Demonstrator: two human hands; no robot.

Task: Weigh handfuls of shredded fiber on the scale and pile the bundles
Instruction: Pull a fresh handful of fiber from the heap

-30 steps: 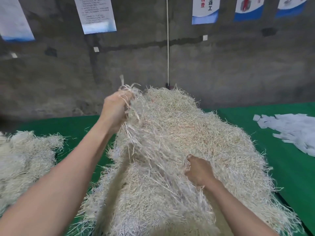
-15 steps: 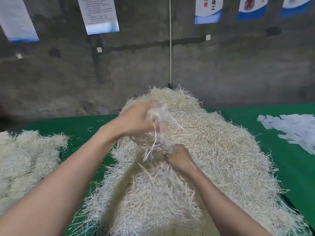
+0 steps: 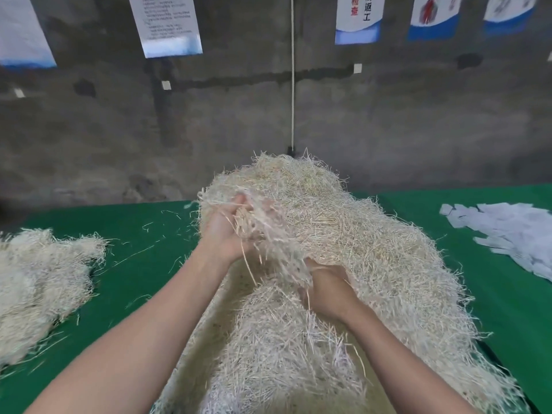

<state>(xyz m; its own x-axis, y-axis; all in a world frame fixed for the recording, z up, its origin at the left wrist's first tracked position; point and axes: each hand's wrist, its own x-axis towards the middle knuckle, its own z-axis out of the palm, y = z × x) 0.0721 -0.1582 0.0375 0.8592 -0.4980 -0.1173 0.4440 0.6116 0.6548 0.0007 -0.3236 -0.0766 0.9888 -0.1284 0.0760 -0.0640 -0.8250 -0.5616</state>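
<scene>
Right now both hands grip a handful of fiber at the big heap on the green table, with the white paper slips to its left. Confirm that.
Wrong side. The head view shows the white paper slips right of the big heap; a smaller fiber pile lies left. Otherwise correct: left hand and right hand grip a handful over the green table.

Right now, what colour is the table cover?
Plain green; the table cover shows best in the head view.
</scene>
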